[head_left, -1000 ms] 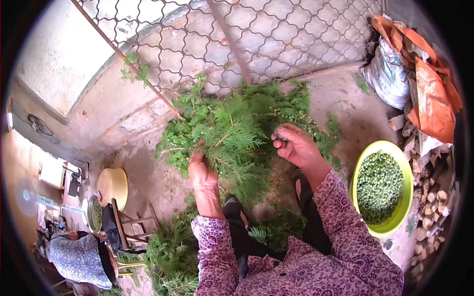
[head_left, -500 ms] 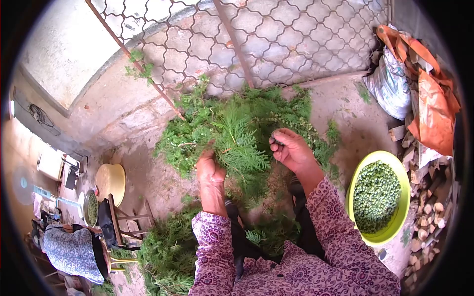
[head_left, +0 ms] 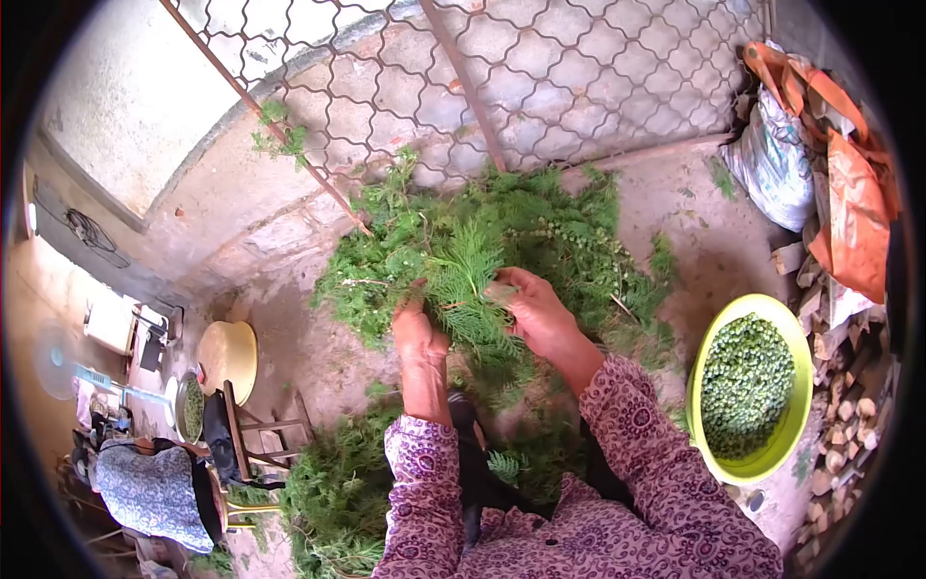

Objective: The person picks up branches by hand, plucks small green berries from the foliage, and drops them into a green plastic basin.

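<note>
A person in a purple-and-white patterned long-sleeved shirt holds a feathery green sprig (head_left: 466, 280) above a heap of cut green branches (head_left: 569, 217) on a bare, dusty floor (head_left: 690, 217). The left hand (head_left: 422, 338) grips the sprig at its near-left side, the fingers curled around it. The right hand (head_left: 538, 314) is at its other side, thumb and forefinger pinched together at the foliage; whether anything small lies between them cannot be told. Beyond the heap stands a brown metal lattice gate (head_left: 540, 87). To the right, an oval-looking yellow-green plastic basin (head_left: 803, 386) holds a mass of small, pale green, round pieces. Split firewood (head_left: 844, 434) is stacked beside it, below a bulging white sack (head_left: 776, 159) and a crumpled orange plastic sheet (head_left: 857, 217). More cut greenery (head_left: 338, 492) lies by the person's legs. At left, near a wooden frame (head_left: 275, 425) and a round tan tub (head_left: 229, 359), is another person (head_left: 154, 487) in blue-and-white patterned clothing.
</note>
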Demonstrator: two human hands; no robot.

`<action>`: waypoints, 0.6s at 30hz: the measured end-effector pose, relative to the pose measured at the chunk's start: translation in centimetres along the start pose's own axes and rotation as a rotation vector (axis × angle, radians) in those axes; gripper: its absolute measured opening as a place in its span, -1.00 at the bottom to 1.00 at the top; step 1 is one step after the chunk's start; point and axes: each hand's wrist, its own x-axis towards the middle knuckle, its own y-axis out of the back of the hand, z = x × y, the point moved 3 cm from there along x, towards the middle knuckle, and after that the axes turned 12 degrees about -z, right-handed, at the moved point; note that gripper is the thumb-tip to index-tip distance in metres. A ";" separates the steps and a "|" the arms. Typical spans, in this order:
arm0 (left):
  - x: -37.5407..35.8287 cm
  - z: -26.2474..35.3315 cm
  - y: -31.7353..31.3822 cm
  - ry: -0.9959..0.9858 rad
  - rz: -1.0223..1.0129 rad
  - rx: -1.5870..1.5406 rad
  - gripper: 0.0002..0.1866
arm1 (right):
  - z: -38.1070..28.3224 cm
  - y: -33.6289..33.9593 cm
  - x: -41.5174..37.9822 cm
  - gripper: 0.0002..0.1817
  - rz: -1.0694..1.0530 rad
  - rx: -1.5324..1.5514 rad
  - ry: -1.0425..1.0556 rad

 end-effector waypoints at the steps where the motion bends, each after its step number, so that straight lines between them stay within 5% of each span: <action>1: 0.2 -0.1 0.3 -0.024 -0.009 0.025 -0.75 | -0.4 0.0 0.0 -0.71 0.035 -0.020 -0.003; 9: 0.7 0.1 1.4 -0.092 0.045 0.041 -0.73 | -0.2 -1.4 -0.4 -0.81 -0.051 -0.215 0.124; 13: 0.5 0.9 3.4 -0.019 0.059 0.025 -0.68 | 1.1 -3.5 -0.9 -0.84 -0.181 -0.627 0.267; 18: -0.1 1.0 4.5 0.069 -0.059 0.151 -0.70 | 2.7 -6.6 -2.8 -0.86 -0.614 -0.639 0.311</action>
